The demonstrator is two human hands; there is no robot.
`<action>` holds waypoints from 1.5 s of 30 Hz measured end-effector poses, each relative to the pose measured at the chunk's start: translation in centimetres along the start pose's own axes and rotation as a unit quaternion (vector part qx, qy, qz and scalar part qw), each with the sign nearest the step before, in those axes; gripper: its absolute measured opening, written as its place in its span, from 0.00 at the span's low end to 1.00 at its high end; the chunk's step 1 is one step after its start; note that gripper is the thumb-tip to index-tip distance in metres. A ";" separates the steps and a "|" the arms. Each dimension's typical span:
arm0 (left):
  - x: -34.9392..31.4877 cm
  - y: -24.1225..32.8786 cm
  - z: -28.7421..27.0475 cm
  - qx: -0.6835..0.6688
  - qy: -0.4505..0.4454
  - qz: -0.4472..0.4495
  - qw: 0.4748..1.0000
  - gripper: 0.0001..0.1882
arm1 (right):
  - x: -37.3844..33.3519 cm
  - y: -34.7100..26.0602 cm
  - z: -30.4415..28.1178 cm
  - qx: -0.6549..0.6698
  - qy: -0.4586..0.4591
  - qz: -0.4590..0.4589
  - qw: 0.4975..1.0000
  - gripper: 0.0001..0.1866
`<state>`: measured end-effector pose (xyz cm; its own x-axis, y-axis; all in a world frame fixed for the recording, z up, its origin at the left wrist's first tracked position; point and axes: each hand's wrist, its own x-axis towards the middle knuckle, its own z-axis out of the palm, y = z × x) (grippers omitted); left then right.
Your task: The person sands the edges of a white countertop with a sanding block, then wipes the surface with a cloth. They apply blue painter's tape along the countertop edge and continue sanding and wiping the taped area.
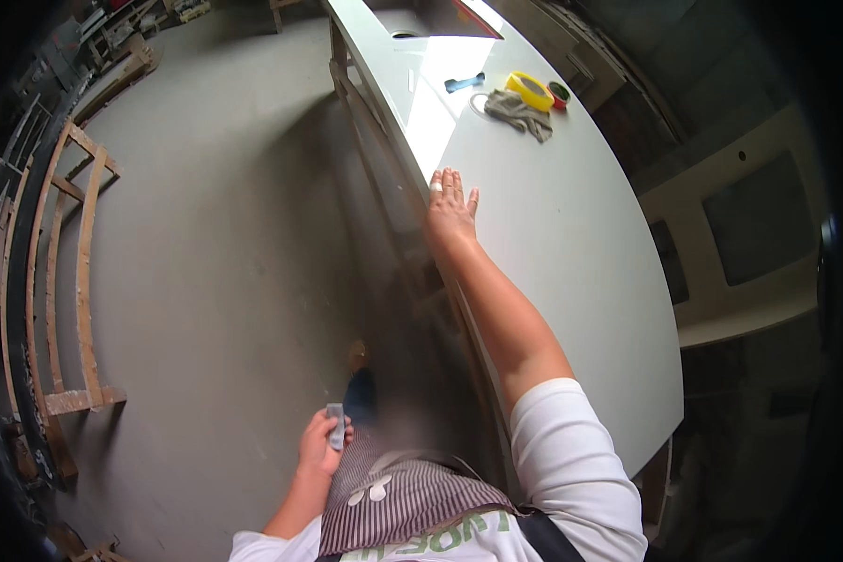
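Observation:
My right hand (451, 214) lies flat near the left edge of a large glossy white panel (571, 281), its fingers stretched out and pointing away from me. A white band wraps one of its fingers. Down by my striped apron (412, 506), my left hand (322, 445) is closed around a small grey rectangular block (335, 426). Farther up the panel lie a grey work glove (520, 114), a roll of yellow tape (530, 91), a roll with a red rim (559, 95) and a small blue strip (465, 82).
Wooden supports (351, 89) hold up the panel along its left side. A wooden frame rack (89, 281) stands on the grey floor (206, 234) at the left. To the right, beyond the panel, is a cream-coloured moulded part (740, 272) with dark openings.

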<state>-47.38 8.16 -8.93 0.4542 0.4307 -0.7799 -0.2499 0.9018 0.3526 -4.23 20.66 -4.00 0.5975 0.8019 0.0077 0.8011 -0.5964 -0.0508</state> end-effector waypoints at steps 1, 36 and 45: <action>0.1 0.9 -0.2 -0.005 0.008 0.011 1.000 0.13 | 2.3 -0.7 0.1 0.009 0.001 -0.015 1.000 0.36; -0.9 -16.9 17.6 0.385 -0.353 -0.117 0.845 0.13 | -79.4 8.4 5.8 0.608 -0.148 0.661 0.413 0.19; 0.8 -18.3 18.2 0.392 -0.280 0.028 0.876 0.14 | -64.5 10.7 -6.4 0.465 -0.058 0.384 0.795 0.09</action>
<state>-26.93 -7.38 -6.58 0.8633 0.2263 -0.4510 0.2789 0.5308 0.8003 -33.93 -37.67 1.35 0.8471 0.2437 -0.4723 -0.2047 -0.6705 -0.7131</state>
